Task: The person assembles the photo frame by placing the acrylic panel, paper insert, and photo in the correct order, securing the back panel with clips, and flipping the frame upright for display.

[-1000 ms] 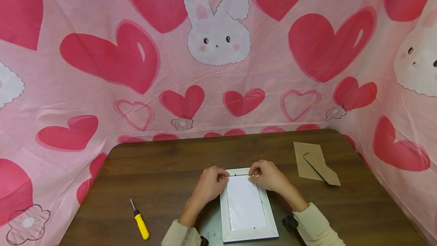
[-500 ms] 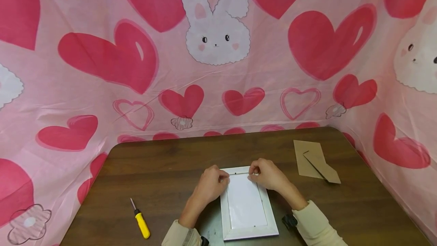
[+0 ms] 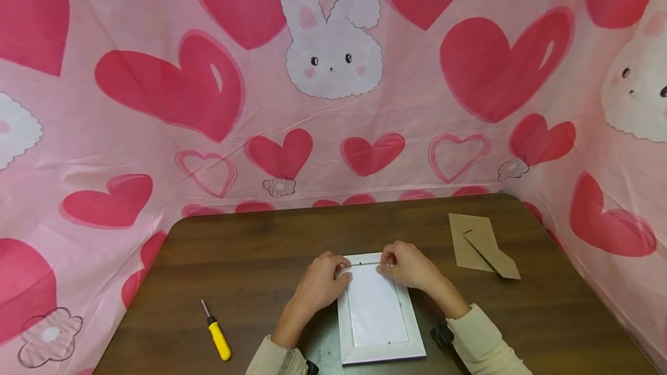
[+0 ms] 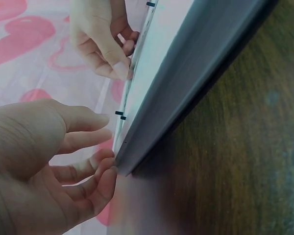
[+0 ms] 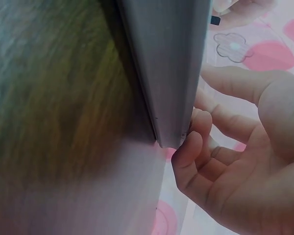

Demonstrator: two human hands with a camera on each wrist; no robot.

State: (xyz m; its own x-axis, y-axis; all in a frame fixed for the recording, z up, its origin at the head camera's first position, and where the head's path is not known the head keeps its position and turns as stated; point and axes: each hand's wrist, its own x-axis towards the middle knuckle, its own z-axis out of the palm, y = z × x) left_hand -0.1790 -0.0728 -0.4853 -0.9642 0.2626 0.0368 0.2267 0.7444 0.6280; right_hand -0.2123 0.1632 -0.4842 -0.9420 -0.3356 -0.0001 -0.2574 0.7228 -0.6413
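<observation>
A white picture frame (image 3: pixel 383 354) lies back side up on the table, a white sheet (image 3: pixel 377 311) set within its rim. Small dark tabs (image 4: pixel 119 113) stick up along the inner edge. At the far left corner rests my left hand (image 3: pixel 322 280), its thumb over the sheet's edge and apart from the index finger. My right hand (image 3: pixel 410 266) is at the far right corner with its thumb on the sheet. In the right wrist view its bent fingers (image 5: pixel 188 147) touch the frame's corner. Neither hand shows anything lifted between its fingers.
A yellow-handled screwdriver (image 3: pixel 217 337) lies to the left on the brown table (image 3: pixel 250 271). Toward the right back is a brown backing board (image 3: pixel 466 242) with a fold-out stand leg (image 3: pixel 495 256). A pink cloth (image 3: pixel 406 109) with hearts and rabbits hangs around the table.
My left thumb has moved slightly down and away from the index finger. The right hand stays nearly where it was, its thumb a little further over the sheet. The frame has barely moved.
</observation>
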